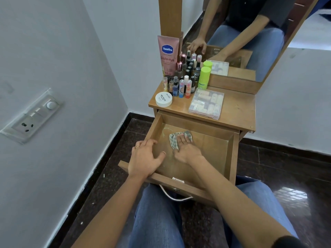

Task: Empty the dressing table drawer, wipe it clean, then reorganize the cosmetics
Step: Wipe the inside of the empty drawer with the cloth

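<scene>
The checkered cloth [174, 139] lies on the floor of the open drawer [230, 158], under the right hand [186, 149], whose grip is spread flat, pressing it. The left hand [146, 158] rests, fingers spread, on the drawer's left wall. The cosmetics [180, 83] stand on the tabletop [236, 108].

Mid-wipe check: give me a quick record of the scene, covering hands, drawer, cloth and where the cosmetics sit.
drawer: pulled open, holds only the cloth; pale smear on its floor, back left
cloth: checked, on the drawer floor
right hand: fingers straight, presses the cloth
left hand: rests on the drawer's left wall
tabletop: Vaseline tube, green-capped bottle, small bottles, white jar, clear box
stage: emptied, wiping; cosmetics not yet put back
</scene>
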`<state>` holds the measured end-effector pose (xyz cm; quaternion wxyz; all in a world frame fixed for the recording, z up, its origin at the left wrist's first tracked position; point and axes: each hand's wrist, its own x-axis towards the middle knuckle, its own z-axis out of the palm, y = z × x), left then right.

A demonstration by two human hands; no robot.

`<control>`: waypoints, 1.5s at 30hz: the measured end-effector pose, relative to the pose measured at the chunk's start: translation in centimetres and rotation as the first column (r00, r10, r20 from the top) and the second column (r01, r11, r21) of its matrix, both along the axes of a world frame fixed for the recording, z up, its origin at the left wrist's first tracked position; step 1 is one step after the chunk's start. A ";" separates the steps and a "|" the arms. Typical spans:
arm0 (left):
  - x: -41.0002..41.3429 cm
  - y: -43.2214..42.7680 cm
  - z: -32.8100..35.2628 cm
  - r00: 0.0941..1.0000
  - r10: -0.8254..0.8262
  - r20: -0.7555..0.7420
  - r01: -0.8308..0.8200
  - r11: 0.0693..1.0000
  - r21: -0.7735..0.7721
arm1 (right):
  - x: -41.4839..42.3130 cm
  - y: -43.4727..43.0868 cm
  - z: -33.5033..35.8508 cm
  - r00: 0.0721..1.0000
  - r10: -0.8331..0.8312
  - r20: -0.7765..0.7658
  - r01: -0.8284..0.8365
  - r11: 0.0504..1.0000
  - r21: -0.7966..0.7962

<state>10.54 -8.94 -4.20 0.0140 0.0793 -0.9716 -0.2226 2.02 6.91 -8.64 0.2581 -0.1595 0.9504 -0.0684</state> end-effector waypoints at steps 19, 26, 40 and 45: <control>0.2 -0.2 -0.3 1.000 -0.015 -0.023 0.015 1.000 0.025 | 0.1 -1.0 0.2 0.999 0.044 -0.003 -0.044 0.999 0.011; 0.0 -0.2 -0.4 1.000 -0.009 -0.021 0.009 1.000 0.001 | -2.8 -4.8 0.9 0.997 0.078 0.021 -0.078 0.997 0.001; 0.2 -0.2 -0.3 1.000 -0.024 -0.016 0.024 0.999 0.026 | 1.1 -1.7 -0.3 0.995 0.095 -0.018 -0.093 0.993 0.067; 0.1 -0.2 -0.4 0.999 -0.022 -0.026 0.023 1.000 0.007 | -1.1 -3.8 0.3 0.999 0.054 0.002 -0.054 0.996 0.073</control>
